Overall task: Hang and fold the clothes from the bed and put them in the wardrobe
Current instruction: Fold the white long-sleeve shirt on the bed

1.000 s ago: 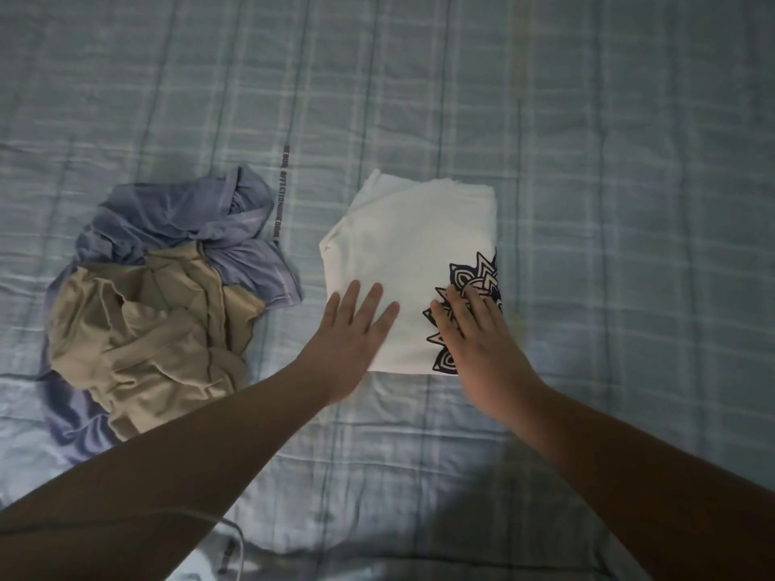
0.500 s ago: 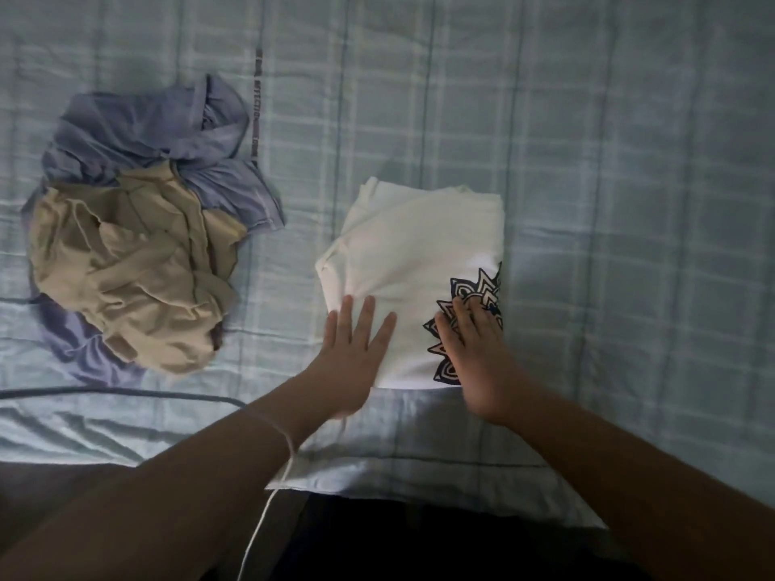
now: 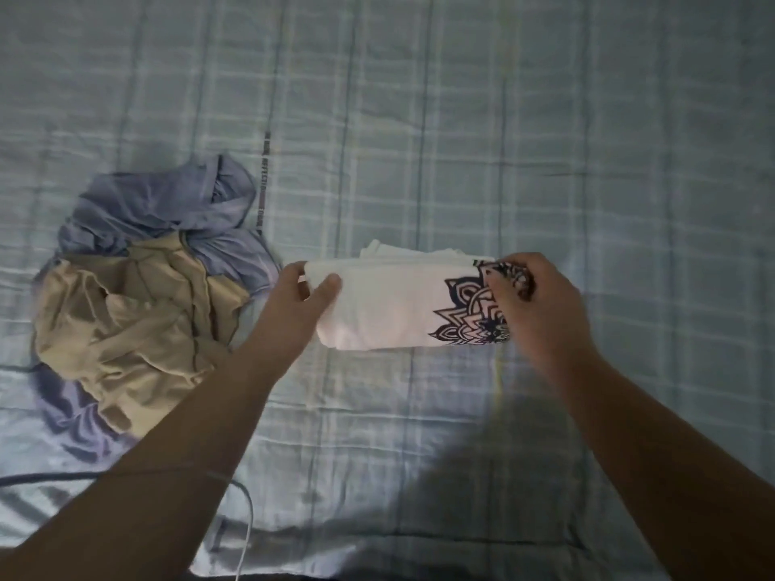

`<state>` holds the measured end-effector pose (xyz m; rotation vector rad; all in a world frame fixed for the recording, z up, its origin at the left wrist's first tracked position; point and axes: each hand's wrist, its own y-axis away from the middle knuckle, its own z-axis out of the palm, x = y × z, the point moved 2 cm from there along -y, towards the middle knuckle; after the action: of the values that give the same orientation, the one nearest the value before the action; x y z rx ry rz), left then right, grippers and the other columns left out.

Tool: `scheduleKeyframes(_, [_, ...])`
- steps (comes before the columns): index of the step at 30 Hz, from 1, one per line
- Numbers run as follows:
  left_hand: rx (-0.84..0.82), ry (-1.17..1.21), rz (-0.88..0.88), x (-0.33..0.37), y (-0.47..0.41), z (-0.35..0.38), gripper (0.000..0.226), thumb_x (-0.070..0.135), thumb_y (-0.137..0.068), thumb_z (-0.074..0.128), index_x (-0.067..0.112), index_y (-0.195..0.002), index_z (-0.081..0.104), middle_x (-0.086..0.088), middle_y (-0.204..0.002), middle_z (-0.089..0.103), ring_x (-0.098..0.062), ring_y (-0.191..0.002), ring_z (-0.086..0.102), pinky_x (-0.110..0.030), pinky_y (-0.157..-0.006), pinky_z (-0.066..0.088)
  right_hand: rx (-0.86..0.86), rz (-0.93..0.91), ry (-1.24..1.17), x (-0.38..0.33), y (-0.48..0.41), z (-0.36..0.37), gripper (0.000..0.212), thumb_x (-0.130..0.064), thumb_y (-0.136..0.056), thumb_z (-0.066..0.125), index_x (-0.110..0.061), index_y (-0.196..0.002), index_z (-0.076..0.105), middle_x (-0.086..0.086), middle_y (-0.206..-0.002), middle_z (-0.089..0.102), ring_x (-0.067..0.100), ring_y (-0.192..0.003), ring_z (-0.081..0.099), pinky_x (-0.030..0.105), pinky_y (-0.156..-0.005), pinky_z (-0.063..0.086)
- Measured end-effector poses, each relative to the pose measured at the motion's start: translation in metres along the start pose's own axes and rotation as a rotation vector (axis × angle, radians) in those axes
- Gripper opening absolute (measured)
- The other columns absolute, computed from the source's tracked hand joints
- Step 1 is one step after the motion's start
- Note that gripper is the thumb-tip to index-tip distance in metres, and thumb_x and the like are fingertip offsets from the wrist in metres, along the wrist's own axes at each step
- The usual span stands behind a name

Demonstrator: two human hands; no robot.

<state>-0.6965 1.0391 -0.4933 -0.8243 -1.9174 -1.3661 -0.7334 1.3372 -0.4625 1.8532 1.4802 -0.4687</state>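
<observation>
A folded white T-shirt (image 3: 390, 306) with a dark mandala print is held just above the bed (image 3: 461, 140). My left hand (image 3: 300, 306) pinches its left edge between thumb and fingers. At the printed right edge my right hand (image 3: 539, 308) grips the cloth with curled fingers. To the left on the bed a crumpled beige garment (image 3: 134, 325) lies on top of a crumpled blue-purple garment (image 3: 167, 203).
The bed wears a pale blue checked sheet that fills most of the view. A thin white cord (image 3: 247, 522) hangs near my left forearm at the bed's near edge. The wardrobe is out of view.
Both hands lay flat on the folded T-shirt before. Now they have taken hold of its left and right edges and lifted it, folded narrower, off the sheet.
</observation>
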Motion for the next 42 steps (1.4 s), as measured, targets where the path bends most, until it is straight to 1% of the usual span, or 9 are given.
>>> scheduleKeyframes(3, [0.082, -0.087, 0.017, -0.004, 0.000, 0.029, 0.065, 0.044, -0.087, 0.070, 0.020, -0.139, 0.041, 0.004, -0.122, 0.061, -0.015, -0.108, 0.062, -0.029, -0.085, 0.049, 0.105, 0.120, -0.049, 0.006, -0.020, 0.028, 0.026, -0.046, -0.098, 0.046, -0.023, -0.109, 0.051, -0.005, -0.087, 0.063, 0.021, -0.083, 0.063, 0.028, -0.071, 0.046])
scheduleKeyframes(6, [0.256, -0.300, 0.031, -0.010, 0.003, 0.049, 0.066, 0.043, -0.092, 0.061, 0.022, -0.147, 0.030, -0.004, -0.136, 0.056, -0.026, -0.118, 0.057, -0.031, -0.092, 0.044, 0.130, 0.181, 0.070, 0.020, -0.034, 0.049, 0.037, -0.054, -0.099, 0.033, -0.020, -0.106, 0.045, 0.007, -0.091, 0.065, 0.035, -0.088, 0.063, 0.041, -0.076, 0.050])
scheduleKeyframes(10, [0.368, -0.551, 0.056, -0.022, -0.001, 0.061, 0.059, 0.049, -0.098, 0.044, 0.022, -0.147, 0.028, -0.004, -0.144, 0.047, -0.032, -0.121, 0.054, -0.043, -0.091, 0.045, 0.134, 0.192, 0.183, 0.030, -0.049, 0.060, 0.041, -0.056, -0.100, 0.029, -0.017, -0.097, 0.043, 0.001, -0.078, 0.056, 0.035, -0.082, 0.061, 0.038, -0.069, 0.043])
scheduleKeyframes(15, [0.406, -0.687, 0.037, -0.026, -0.025, 0.065, 0.052, 0.049, -0.099, 0.039, 0.018, -0.140, 0.037, -0.007, -0.131, 0.054, -0.034, -0.114, 0.055, -0.045, -0.083, 0.044, 0.110, 0.222, 0.251, 0.035, -0.063, 0.066, 0.046, -0.058, -0.099, 0.024, -0.017, -0.095, 0.044, 0.003, -0.079, 0.057, 0.035, -0.082, 0.060, 0.039, -0.069, 0.044])
scheduleKeyframes(20, [0.503, -0.804, 0.274, -0.022, -0.014, 0.061, 0.060, 0.044, -0.094, 0.054, 0.010, -0.141, 0.039, -0.015, -0.133, 0.049, -0.034, -0.124, 0.046, -0.049, -0.099, 0.038, 0.211, 0.175, 0.171, 0.026, -0.054, 0.052, 0.043, -0.053, -0.100, 0.028, -0.016, -0.112, 0.048, 0.005, -0.105, 0.061, 0.031, -0.101, 0.058, 0.042, -0.081, 0.045])
scheduleKeyframes(24, [0.294, -0.932, 0.666, -0.015, 0.010, 0.070, 0.059, 0.034, -0.094, 0.053, 0.007, -0.144, 0.040, -0.020, -0.150, 0.036, -0.037, -0.144, 0.027, -0.056, -0.116, 0.022, 0.340, -0.343, 0.100, 0.002, -0.014, 0.032, 0.036, -0.026, -0.099, 0.040, -0.002, -0.123, 0.051, 0.016, -0.124, 0.053, 0.033, -0.119, 0.047, 0.048, -0.103, 0.040])
scheduleKeyframes(28, [0.079, -1.164, 0.688, -0.030, 0.010, 0.083, 0.061, 0.042, -0.100, 0.038, 0.016, -0.154, 0.028, -0.017, -0.161, 0.020, -0.036, -0.151, 0.009, -0.061, -0.118, 0.013, 0.076, -0.692, 0.440, 0.002, 0.010, 0.056, 0.046, -0.024, -0.096, 0.048, -0.003, -0.137, 0.052, 0.017, -0.148, 0.044, 0.034, -0.141, 0.034, 0.054, -0.115, 0.026])
scheduleKeyframes(33, [0.035, -1.258, 0.663, -0.038, -0.019, 0.089, 0.062, 0.050, -0.101, 0.027, 0.024, -0.157, 0.018, -0.015, -0.164, 0.007, -0.034, -0.152, 0.001, -0.059, -0.118, 0.011, -0.083, -0.526, 0.731, 0.038, -0.008, 0.079, 0.063, -0.040, -0.102, 0.031, -0.009, -0.155, 0.021, 0.016, -0.163, 0.012, 0.030, -0.152, 0.005, 0.053, -0.120, 0.016])
scheduleKeyframes(42, [-0.090, -1.283, 0.539, -0.031, -0.041, 0.095, 0.064, 0.057, -0.099, 0.009, 0.031, -0.157, -0.002, -0.011, -0.165, -0.007, -0.031, -0.151, -0.011, -0.056, -0.120, 0.000, -0.120, -0.397, 0.726, 0.039, -0.025, 0.093, 0.067, -0.041, -0.096, 0.032, -0.009, -0.154, 0.023, 0.019, -0.161, 0.019, 0.032, -0.150, 0.012, 0.052, -0.121, 0.014])
